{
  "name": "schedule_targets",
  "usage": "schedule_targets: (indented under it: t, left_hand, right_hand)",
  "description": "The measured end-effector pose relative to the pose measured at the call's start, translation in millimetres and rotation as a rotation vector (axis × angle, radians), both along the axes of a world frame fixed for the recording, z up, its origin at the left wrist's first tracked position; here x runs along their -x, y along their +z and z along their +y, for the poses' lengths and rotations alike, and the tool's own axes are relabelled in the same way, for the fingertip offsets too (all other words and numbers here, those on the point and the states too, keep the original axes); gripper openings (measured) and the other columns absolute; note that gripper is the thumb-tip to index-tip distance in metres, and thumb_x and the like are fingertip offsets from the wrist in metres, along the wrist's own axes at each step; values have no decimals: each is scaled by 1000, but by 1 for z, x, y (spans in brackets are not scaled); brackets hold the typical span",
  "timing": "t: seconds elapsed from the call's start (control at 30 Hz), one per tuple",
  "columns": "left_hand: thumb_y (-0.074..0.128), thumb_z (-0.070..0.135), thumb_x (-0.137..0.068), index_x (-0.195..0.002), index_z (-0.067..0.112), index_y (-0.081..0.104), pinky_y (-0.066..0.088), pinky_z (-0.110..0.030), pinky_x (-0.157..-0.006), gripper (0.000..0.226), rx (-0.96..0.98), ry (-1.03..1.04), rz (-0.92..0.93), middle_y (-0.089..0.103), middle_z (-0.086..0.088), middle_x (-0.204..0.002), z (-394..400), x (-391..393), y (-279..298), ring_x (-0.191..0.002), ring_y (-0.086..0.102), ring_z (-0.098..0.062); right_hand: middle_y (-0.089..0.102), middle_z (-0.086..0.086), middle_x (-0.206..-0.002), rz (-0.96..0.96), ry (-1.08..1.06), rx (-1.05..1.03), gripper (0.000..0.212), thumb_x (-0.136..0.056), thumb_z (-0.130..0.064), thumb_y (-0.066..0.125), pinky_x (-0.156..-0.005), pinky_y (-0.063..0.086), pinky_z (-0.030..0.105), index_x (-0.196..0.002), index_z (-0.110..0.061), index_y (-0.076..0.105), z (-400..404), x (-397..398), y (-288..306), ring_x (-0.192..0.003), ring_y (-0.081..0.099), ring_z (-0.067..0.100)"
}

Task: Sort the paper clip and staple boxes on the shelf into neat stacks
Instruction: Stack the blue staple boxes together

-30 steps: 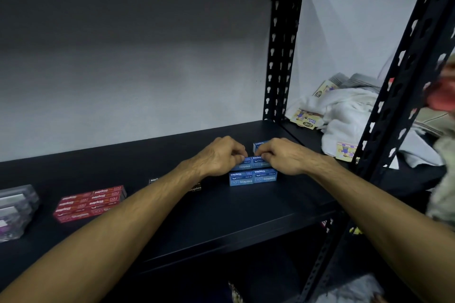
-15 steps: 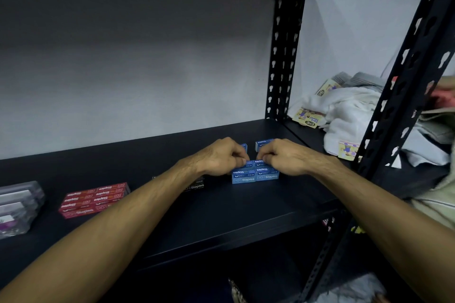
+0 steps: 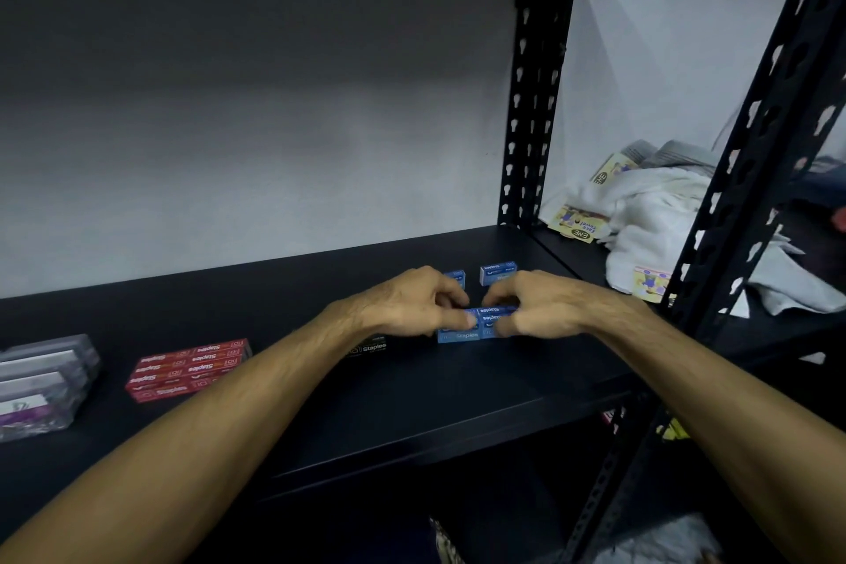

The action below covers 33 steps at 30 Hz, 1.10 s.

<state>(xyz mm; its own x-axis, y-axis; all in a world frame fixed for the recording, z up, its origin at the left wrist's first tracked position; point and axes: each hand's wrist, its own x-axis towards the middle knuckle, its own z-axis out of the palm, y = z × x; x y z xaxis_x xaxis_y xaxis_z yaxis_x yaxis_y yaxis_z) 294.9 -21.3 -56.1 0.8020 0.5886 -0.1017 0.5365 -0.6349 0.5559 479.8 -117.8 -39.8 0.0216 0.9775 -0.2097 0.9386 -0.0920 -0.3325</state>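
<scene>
A small stack of blue staple boxes [image 3: 480, 325] sits mid-shelf on the black shelf board [image 3: 412, 417]. My left hand [image 3: 407, 305] pinches its left side, fingers curled over the top boxes. My right hand [image 3: 540, 305] pinches the right side the same way. Behind my hands stand two loose blue boxes, one [image 3: 498, 272] in plain sight, the other [image 3: 457, 277] half hidden by my left hand. A black staple box [image 3: 371, 347] lies just left of the stack, partly behind my left forearm. Red staple boxes [image 3: 190, 369] form a flat block at the left.
Clear plastic clip boxes [image 3: 43, 385] are piled at the far left edge. Perforated black uprights [image 3: 533, 105] [image 3: 751, 179] frame the right side. Beyond them, white towels and small cartons [image 3: 641, 215] fill the neighbouring bay.
Both hands stay on the blue stack, fingers shifting slightly on the top boxes. A second loose blue box behind my left hand has come into sight.
</scene>
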Motion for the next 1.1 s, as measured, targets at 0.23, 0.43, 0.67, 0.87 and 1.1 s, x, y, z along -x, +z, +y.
schedule_targets:
  t: [0.23,0.43,0.67,0.87,1.1]
  left_hand:
    - [75,32,-84,-104,24,72,52,-22,-67,22,-132,14,-38,71,7,-88,-3,1,-10,-75,65,-5]
    - [75,29,-84,-101,20,71,57,-29,-73,19,-159,55,-72,72,5,-87,-6,4,-11,-78,68,-10]
    - [75,29,-84,-101,21,71,58,-30,-75,19,-162,59,-63,71,5,-87,-5,5,-9,-78,68,-9]
    - [75,31,-84,-99,23,71,59,-33,-76,17,-171,66,-57,72,5,-86,-6,5,-9,-78,68,-10]
    - [70,56,-81,-111,22,69,56,-28,-76,46,-219,118,-114,68,7,-87,-2,7,-2,-79,65,-7]
  right_hand:
    - [59,-9,-83,-67,39,-37,25,-87,-28,68,-57,39,26,-112,-31,65,4,4,-4,-70,56,7]
    - [64,-7,-87,-67,68,-37,20,-87,-25,66,-60,41,26,-106,-33,65,13,7,-6,-72,59,10]
    - [64,-7,-87,-57,69,-51,23,-88,-24,65,-59,41,25,-110,-32,66,14,8,-6,-72,59,9]
    - [63,-9,-88,-48,54,-81,24,-86,-24,65,-61,43,25,-108,-35,65,15,7,-9,-75,60,8]
    - [64,-12,-107,-25,-10,-111,41,-79,-40,65,-83,52,30,-119,-34,64,14,2,-2,-93,61,9]
